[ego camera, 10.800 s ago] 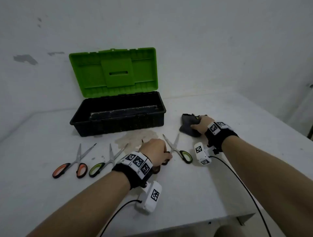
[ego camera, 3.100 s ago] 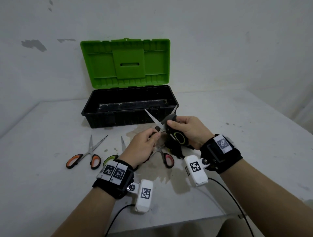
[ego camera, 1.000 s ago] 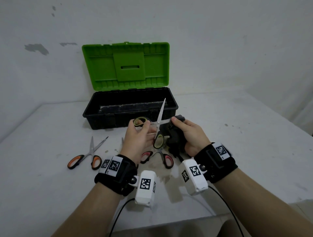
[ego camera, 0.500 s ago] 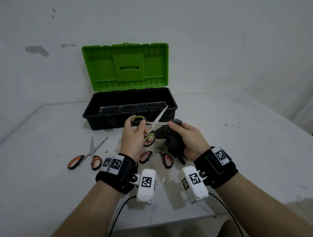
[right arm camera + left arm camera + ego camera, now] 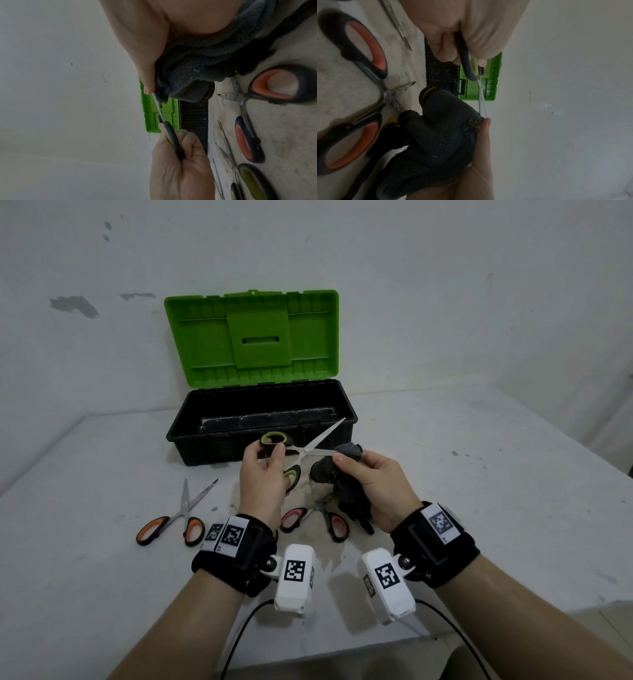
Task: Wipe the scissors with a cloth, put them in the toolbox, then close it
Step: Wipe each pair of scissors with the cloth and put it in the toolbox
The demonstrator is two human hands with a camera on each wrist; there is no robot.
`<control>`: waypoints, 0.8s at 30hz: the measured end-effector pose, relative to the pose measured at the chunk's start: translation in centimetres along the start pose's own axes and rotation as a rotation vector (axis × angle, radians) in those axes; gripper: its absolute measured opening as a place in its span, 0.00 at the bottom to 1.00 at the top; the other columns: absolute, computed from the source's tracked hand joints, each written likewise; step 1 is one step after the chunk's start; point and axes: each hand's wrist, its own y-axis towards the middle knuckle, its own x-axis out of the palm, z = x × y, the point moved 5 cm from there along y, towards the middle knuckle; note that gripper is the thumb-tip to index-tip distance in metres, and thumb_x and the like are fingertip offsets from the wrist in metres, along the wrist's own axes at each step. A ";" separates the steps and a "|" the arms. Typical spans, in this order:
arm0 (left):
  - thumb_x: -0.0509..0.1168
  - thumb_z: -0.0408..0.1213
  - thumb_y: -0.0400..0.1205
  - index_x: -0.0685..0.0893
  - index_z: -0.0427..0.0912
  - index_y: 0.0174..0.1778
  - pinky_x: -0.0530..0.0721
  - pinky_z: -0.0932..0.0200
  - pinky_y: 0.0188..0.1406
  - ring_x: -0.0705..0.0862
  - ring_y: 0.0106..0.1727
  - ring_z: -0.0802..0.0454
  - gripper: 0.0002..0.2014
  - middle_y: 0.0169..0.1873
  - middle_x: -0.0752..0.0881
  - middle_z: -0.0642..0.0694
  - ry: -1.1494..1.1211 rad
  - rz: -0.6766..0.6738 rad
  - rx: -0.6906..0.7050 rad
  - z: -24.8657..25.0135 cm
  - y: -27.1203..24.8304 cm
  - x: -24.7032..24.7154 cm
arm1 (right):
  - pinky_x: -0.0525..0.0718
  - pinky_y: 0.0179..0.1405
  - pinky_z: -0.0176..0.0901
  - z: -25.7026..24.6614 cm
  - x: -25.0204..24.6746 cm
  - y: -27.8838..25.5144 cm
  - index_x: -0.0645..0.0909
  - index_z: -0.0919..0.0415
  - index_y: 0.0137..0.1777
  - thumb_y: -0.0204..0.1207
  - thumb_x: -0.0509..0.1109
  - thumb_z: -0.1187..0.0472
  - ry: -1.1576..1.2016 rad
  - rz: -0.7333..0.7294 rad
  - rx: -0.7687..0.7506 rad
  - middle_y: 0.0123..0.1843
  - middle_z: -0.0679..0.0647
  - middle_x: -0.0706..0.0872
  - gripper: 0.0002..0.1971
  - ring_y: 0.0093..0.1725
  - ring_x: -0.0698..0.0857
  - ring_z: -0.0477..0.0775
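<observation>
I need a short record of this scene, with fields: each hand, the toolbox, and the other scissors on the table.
left hand: grips the handles of the green-handled scissors, blades apart
right hand: holds the dark cloth, pinching it on one blade
toolbox: open, green lid upright, no scissors seen inside
orange-handled scissors: on the table, left
red-handled scissors: on the table, below the hands

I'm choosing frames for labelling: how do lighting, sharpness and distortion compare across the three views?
Head view: evenly lit, sharp; soft shadows under the wrist cameras; wide-angle bowing at the white table edges. Left wrist view: dim and soft; the near orange-handled scissors blur and loom large. Right wrist view: also dim and grainy; the dark grey cloth shows texture, while the green-handled scissors' blade is only a thin streak.
</observation>
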 end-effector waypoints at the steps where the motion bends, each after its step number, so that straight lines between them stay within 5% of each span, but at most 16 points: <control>1: 0.64 0.42 0.88 0.82 0.50 0.65 0.81 0.48 0.42 0.79 0.42 0.44 0.11 0.41 0.82 0.44 -0.022 -0.013 0.004 0.0 0.1 0.0 | 0.85 0.32 0.42 0.1 0.1 -0.1 0.88 0.67 0.52 0.75 0.76 0.64 0.010 -0.004 -0.002 0.41 0.60 0.92 0.08 0.36 0.88 0.54; 4: 0.62 0.43 0.88 0.83 0.60 0.68 0.78 0.45 0.43 0.77 0.45 0.45 0.14 0.45 0.80 0.45 -0.028 -0.063 0.023 0.0 0.1 0.0 | 0.86 0.34 0.41 0.5 0.4 -0.4 0.88 0.67 0.51 0.75 0.76 0.66 0.047 -0.016 -0.004 0.42 0.61 0.92 0.07 0.38 0.90 0.54; 7: 0.61 0.46 0.89 0.72 0.65 0.79 0.79 0.48 0.44 0.78 0.45 0.49 0.22 0.46 0.79 0.48 -0.015 -0.071 0.014 0.2 0.2 -0.1 | 0.88 0.38 0.44 1.0 0.5 -0.6 0.88 0.68 0.53 0.74 0.77 0.66 0.043 -0.025 0.003 0.45 0.63 0.93 0.09 0.42 0.90 0.56; 11: 0.66 0.46 0.86 0.78 0.50 0.68 0.82 0.51 0.40 0.79 0.38 0.49 0.15 0.40 0.83 0.48 -0.014 0.000 0.014 0.1 0.0 -0.7 | 0.88 0.37 0.42 0.7 0.4 -0.8 0.88 0.68 0.54 0.75 0.76 0.67 0.036 -0.025 -0.015 0.44 0.61 0.93 0.09 0.41 0.91 0.54; 14: 0.68 0.45 0.85 0.77 0.51 0.61 0.80 0.55 0.33 0.77 0.31 0.54 0.11 0.35 0.80 0.50 -0.043 0.038 0.020 -0.1 -0.4 -0.8 | 0.86 0.35 0.38 0.2 0.4 -0.7 0.88 0.67 0.52 0.75 0.76 0.67 0.014 -0.026 -0.039 0.42 0.59 0.93 0.07 0.39 0.90 0.52; 20: 0.66 0.46 0.86 0.82 0.59 0.69 0.83 0.47 0.42 0.80 0.40 0.46 0.15 0.42 0.82 0.44 -0.014 0.009 0.034 0.1 -0.2 -0.6 | 0.89 0.41 0.44 0.8 0.7 -1.0 0.87 0.70 0.54 0.74 0.77 0.68 -0.053 -0.075 -0.020 0.48 0.64 0.92 0.11 0.44 0.91 0.56; 24: 0.66 0.51 0.85 0.83 0.51 0.56 0.86 0.47 0.42 0.85 0.43 0.45 0.10 0.41 0.88 0.45 0.042 -0.027 -0.007 -0.7 -0.4 -0.7 | 0.88 0.40 0.41 0.6 0.6 -0.9 0.87 0.71 0.53 0.73 0.77 0.69 -0.107 -0.100 -0.036 0.46 0.63 0.93 0.10 0.43 0.91 0.54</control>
